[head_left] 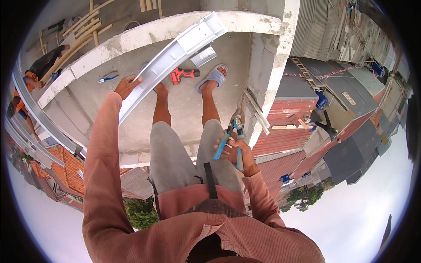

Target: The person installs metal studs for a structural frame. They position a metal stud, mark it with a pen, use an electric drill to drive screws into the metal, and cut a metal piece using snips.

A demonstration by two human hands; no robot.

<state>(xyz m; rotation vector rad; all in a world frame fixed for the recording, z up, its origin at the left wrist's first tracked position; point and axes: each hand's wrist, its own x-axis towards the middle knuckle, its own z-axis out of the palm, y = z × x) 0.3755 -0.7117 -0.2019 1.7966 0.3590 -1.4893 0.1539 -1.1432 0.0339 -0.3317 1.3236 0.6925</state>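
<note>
My left hand (127, 86) is closed on the edge of a long silvery metal channel (171, 55), which slants up and away to the right. In my right hand (245, 155) is a pair of tin snips (240, 151) with blue and grey handles, held in front of my right knee. The handles are spread apart and the head points away from me. Beyond my feet, a short metal channel piece (203, 56) shows beside the long one. A red and black cordless drill (185, 76) lies on the concrete floor between my feet. Blue-handled pliers (108, 77) lie to its left.
A low curved concrete wall (87, 63) borders the floor. More metal channels (44, 118) lean across the left side, near a co-worker in orange (30, 85). Pale pipes (258, 109) stand by the right wall. Roofs and another person (326, 127) appear below, beyond the edge.
</note>
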